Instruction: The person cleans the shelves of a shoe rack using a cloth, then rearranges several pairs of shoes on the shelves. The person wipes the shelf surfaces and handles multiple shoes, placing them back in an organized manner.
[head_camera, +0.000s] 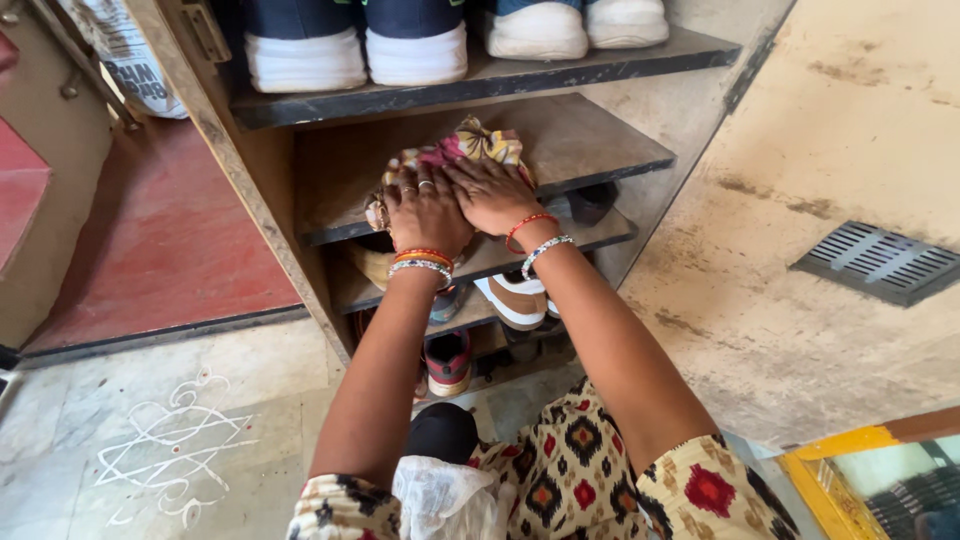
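Both palms flat, fingers spread, no clenched grip on anything: left hand and right hand side by side, pressing down on a patterned cloth bunched on the second shelf. Cloth directly beneath and slightly beyond the fingertips, long axis running roughly from the shelf's front edge toward the back right; right hand marginally farther in. Above, white-soled sneakers on the top shelf; below, more shoes on lower boards. Floor grate well apart to the right.
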